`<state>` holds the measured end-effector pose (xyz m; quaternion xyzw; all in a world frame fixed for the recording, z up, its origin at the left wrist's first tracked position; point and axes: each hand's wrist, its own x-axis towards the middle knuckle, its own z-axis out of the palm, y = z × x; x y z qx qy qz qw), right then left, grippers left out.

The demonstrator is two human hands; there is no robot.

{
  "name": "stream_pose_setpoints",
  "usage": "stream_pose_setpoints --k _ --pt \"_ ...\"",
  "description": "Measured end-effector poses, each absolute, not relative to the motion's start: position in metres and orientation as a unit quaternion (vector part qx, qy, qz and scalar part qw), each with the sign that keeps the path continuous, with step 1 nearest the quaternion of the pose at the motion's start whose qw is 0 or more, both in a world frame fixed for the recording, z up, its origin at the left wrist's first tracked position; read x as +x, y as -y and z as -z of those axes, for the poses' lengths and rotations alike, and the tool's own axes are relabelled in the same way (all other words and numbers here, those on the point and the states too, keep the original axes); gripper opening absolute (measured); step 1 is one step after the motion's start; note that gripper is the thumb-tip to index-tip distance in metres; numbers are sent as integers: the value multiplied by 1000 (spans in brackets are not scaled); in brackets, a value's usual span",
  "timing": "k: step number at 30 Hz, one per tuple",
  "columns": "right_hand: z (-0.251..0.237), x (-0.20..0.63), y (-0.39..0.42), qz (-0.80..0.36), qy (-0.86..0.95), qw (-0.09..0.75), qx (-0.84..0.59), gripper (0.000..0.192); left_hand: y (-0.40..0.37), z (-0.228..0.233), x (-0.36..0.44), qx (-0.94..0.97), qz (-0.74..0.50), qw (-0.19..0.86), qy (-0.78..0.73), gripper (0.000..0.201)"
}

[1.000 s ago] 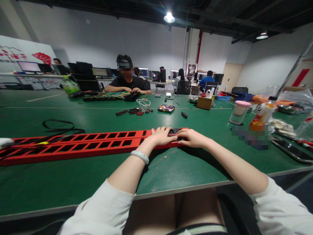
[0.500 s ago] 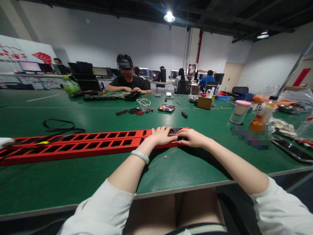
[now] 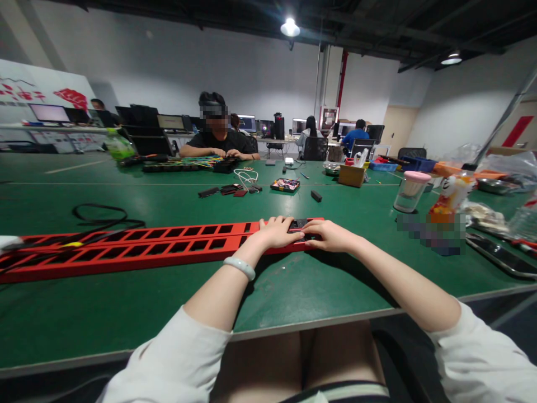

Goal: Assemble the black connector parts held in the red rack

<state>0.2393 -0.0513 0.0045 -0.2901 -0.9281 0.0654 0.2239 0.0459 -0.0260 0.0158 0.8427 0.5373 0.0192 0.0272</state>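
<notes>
A long red frame (image 3: 232,244) with two rows of rectangular slots lies across the green table in front of me. Near its right end a small black part (image 3: 298,224) sits in the frame, partly covered by my fingers. My left hand (image 3: 277,232), with a pale bangle at the wrist, rests over the frame. Its fingers are spread toward the far edge, and the thumb reaches to the right beside the black part. My right hand (image 3: 329,235) is curled over the frame's right end, thumb and fingers around the black part. The exact contact is hidden.
A black cable (image 3: 100,225) with a yellow piece crosses the frame's left end. Beyond are black pieces, a white cord and a small tray (image 3: 285,184). A pink-lidded cup (image 3: 411,191) and a phone (image 3: 501,256) stand right. A co-worker (image 3: 213,137) handles coloured wires opposite.
</notes>
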Motion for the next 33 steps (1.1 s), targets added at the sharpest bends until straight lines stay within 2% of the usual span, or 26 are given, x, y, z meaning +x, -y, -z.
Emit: stream_pose_setpoints --k 33 --pt "-5 239 52 -73 929 216 -292 32 26 -13 46 847 -28 23 -531 76"
